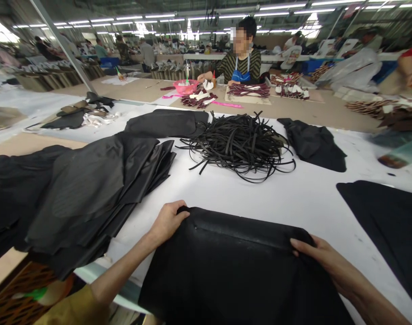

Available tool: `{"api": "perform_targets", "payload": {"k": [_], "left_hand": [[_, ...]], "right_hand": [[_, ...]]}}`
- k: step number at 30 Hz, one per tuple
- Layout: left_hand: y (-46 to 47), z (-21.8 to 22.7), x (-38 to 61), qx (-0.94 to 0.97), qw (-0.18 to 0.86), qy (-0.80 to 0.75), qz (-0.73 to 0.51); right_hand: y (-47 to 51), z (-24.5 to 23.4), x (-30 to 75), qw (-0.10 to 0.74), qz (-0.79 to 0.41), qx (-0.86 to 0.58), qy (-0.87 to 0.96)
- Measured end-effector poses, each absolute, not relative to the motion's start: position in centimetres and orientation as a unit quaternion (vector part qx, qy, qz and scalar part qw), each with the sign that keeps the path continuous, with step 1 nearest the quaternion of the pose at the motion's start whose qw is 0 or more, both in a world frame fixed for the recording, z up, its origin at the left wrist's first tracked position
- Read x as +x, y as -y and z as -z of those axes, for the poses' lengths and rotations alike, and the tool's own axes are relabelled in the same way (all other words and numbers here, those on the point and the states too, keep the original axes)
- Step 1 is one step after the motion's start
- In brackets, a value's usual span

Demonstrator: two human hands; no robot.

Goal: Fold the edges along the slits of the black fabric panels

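Observation:
A black leather-like panel (239, 271) hangs between my two hands over the front edge of the white table. My left hand (168, 221) pinches its upper left corner, thumb on top. Near the upper right corner, my right hand (322, 255) grips the same panel, with the thumb on the near face and the other fingers hidden behind it. A seam or fold line runs along the panel's upper part. Beyond it lies a tangled heap of thin black straps (243, 144). To the left is a stack of black panels (90, 180).
More black pieces lie at the right (388, 225), the back right (310, 142) and the back (165, 123). Across the table, a person in an apron (241, 74) sits by a pink basket (186, 86) and maroon strips (249, 90). An orange crate (33, 293) stands below left.

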State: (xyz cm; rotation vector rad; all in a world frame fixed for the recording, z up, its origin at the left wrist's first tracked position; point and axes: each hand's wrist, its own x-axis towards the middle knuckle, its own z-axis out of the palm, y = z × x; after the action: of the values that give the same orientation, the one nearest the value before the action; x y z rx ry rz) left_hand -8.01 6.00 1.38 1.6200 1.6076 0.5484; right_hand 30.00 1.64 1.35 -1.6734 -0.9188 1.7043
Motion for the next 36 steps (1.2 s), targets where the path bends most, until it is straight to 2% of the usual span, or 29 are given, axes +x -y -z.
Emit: {"api": "perform_targets", "payload": {"k": [4, 8, 10, 12, 14, 17, 20, 23, 26, 30, 36], "left_hand": [[-5.2, 0.0, -7.6, 0.708, 0.234, -0.65, -0.144], [-4.3, 0.8, -7.3, 0.749, 0.139, -0.642, -0.083], [-4.1, 1.0, -7.3, 0.764, 0.113, -0.631, -0.071], [-4.1, 1.3, -7.5, 0.778, 0.092, -0.619, -0.059], [-4.4, 1.8, -7.9, 0.793, 0.041, -0.608, -0.012], [-4.7, 2.4, -8.5, 0.808, -0.001, -0.59, 0.016], [-4.8, 2.6, -8.9, 0.816, -0.046, -0.576, 0.011], [-5.0, 2.8, -9.3, 0.815, -0.077, -0.575, 0.017], [-5.4, 3.2, -10.2, 0.808, -0.063, -0.585, 0.033], [-6.1, 4.0, -12.2, 0.789, -0.057, -0.61, 0.046], [-7.9, 2.5, -11.3, 0.783, -0.13, -0.608, -0.006]], "right_hand": [[-2.4, -0.2, 32.1, 0.255, -0.529, -0.676, 0.445], [-1.5, 0.1, 34.1, 0.188, -0.37, -0.698, 0.584], [-0.8, -0.3, 34.2, 0.122, -0.238, -0.706, 0.656], [-0.3, -0.9, 34.0, 0.021, -0.084, -0.701, 0.708], [-0.1, -1.2, 33.8, -0.027, -0.016, -0.716, 0.697], [0.2, -1.4, 33.8, -0.045, 0.045, -0.768, 0.638], [0.9, -1.1, 33.1, -0.044, 0.087, -0.794, 0.6], [1.3, 0.0, 31.7, -0.024, 0.057, -0.782, 0.62], [1.4, 1.4, 31.2, -0.014, 0.031, -0.78, 0.625], [0.7, 2.5, 32.5, -0.019, 0.057, -0.794, 0.605], [-5.5, -0.2, 30.1, -0.012, 0.055, -0.735, 0.675]]}}
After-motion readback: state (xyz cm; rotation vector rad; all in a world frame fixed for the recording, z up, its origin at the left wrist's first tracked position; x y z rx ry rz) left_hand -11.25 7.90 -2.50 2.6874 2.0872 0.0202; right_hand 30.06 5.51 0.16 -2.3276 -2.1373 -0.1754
